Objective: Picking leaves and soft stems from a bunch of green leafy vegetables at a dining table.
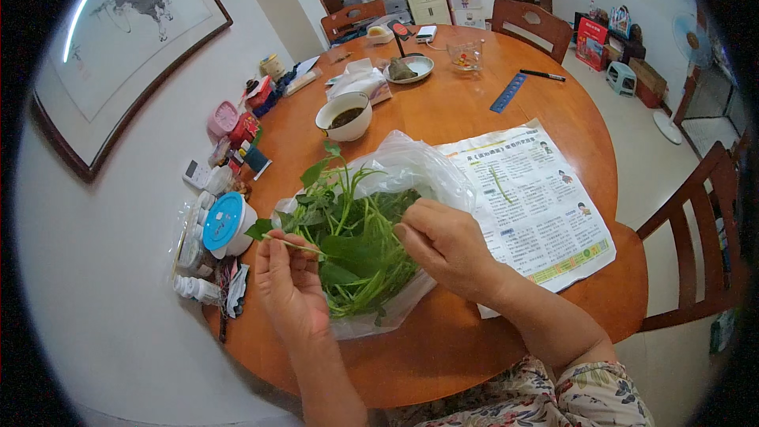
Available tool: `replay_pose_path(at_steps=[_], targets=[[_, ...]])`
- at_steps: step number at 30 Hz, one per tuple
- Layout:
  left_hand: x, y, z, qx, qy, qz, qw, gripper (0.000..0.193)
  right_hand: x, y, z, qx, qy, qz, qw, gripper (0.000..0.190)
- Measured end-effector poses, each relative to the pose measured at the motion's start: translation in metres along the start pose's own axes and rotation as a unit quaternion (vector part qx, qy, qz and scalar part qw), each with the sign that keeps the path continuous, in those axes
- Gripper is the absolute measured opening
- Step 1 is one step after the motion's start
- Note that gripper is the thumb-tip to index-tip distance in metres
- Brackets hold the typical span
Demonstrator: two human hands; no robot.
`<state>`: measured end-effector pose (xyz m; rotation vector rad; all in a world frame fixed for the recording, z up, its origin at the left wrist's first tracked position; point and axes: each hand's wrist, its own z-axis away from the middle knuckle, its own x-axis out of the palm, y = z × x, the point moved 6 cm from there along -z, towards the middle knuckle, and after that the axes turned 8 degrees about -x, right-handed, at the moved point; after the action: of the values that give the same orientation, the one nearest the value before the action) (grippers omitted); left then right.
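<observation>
A clear plastic bag (442, 169) lies spread on the round wooden table, full of leafy green stems (370, 237). My left hand (290, 284), at the bag's left side, pinches one green stem with a leaf (259, 229) at its end. Over the right part of the greens is my right hand (442, 243), its fingers curled together; whether something thin is between its fingertips cannot be told. To the right of the bag a printed newspaper sheet (539, 213) lies flat, with a single thin green stem piece (501, 184) on it.
Behind the bag stand a white bowl of dark liquid (344, 117), a tissue pack (362, 83), a plate with a wrapped item (409, 69) and a glass bowl (465, 56). A blue ruler (508, 93) and black pen (542, 75) lie farther right. A blue-lidded tub (228, 225) and jars line the left wall.
</observation>
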<state>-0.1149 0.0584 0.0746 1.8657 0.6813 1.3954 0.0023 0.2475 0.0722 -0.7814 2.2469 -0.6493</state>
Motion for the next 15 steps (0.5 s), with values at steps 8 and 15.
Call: replay_pose_path(at_steps=[8, 15], targets=[[0.002, -0.017, 0.001, -0.060, -0.011, -0.019, 0.998, 0.013, 0.014, -0.006, 0.001, 0.015, 0.009, -0.287, 0.958, 0.017], [-0.001, -0.015, -0.002, -0.062, -0.027, -0.006, 0.998, 0.021, 0.038, 0.007, 0.010, 0.152, -0.074, -0.448, 0.878, 0.015]])
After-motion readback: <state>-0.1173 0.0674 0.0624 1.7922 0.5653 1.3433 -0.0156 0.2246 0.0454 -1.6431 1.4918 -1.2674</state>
